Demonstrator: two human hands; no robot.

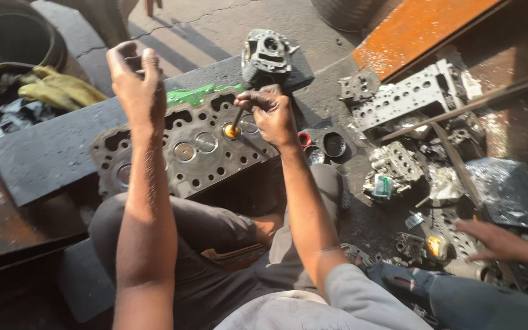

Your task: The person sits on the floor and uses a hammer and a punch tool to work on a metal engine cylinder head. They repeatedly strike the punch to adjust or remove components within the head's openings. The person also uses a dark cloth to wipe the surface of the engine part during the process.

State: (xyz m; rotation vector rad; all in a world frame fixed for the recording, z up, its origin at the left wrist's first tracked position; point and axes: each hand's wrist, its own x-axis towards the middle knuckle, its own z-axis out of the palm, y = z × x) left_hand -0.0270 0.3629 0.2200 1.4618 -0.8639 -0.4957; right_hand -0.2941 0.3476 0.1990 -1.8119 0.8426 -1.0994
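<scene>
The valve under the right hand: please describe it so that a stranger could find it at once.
Start at the long grey cylinder head lying across the dark slab. Along its middle runs a row of round valve seats. The right hand holds a stem into one valve, the only one with a yellow-orange centre; its neighbours are plain grey.

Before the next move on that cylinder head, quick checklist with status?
1. Right hand has the tool stem pinched: ok.
2. Tool tip seated in the orange-rimmed valve port: ok, it appears to meet the port.
3. Left hand off the cylinder head: ok, raised above it; what its grip holds: cannot tell.
4. Head resting flat on the dark slab: ok.
5. Co-worker's hand apart from the head: ok, among parts at right.
6. Small tins beside the head within reach: ok.
</scene>
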